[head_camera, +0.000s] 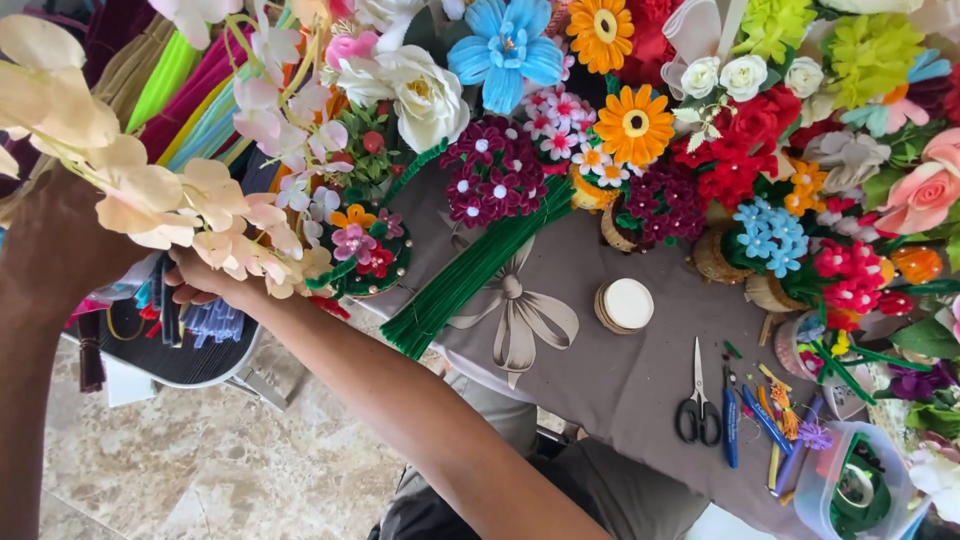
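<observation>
From the head camera, the left hand (60, 245) is raised at the left edge, seemingly holding up a cream flower spray (170, 195), though petals hide its fingers and I cannot tell their state. The right hand (205, 283) reaches across under the spray's lower blossoms, fingers loosely curled and apart, beside a small pot of flowers (362, 255) at the table (620, 385) edge. The step in hand looks like handling the spray, and the next move likely calls for a gentle grip, since scissors (697, 408), green stems (470, 270) and wooden discs (625, 305) lie well apart.
</observation>
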